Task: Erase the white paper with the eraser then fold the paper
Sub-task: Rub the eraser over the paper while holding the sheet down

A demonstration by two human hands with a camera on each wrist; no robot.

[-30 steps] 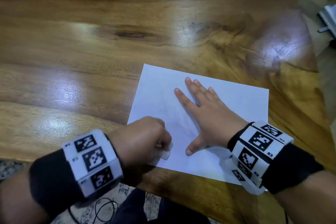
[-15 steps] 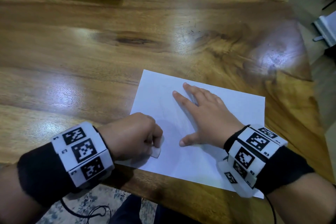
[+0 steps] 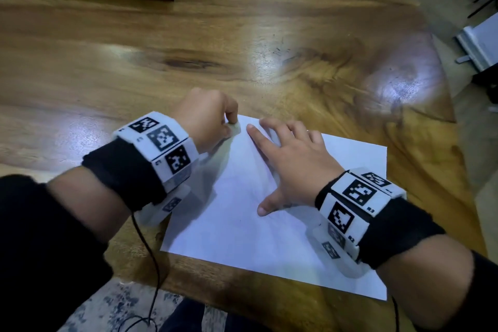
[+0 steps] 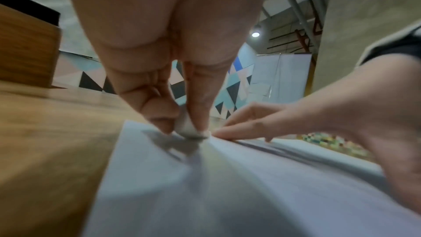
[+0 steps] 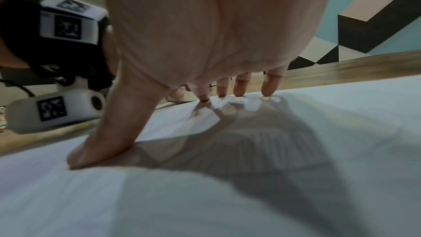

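- A person's left hand (image 3: 204,118) pinches a small white eraser (image 3: 235,128) between thumb and fingers (image 4: 198,113) and presses it onto the far left corner of the white paper (image 3: 242,237), seen from the head camera.
- The paper lies flat on the wooden desk (image 3: 80,75), its near edge close to the desk's front edge.
- The right hand (image 3: 291,167) rests on the sheet with fingers (image 5: 270,86) spread and straight, tips and thumb bearing down; its index finger lies just beside the eraser.
- In the left wrist view the eraser's lower face meets the paper right at the sheet's edge, with the right fingertips alongside it.
- Any pencil marks are too faint to make out here.
- The step in hand appears to be the erasing; the fold is not yet begun.
- To do it well, strokes at this corner should probably be short and run outward off the edge, since rubbing inward could buckle or crease the sheet.
- The bracing hand is best kept close to the eraser, pressing firmly so the paper cannot slide on the glossy desk.
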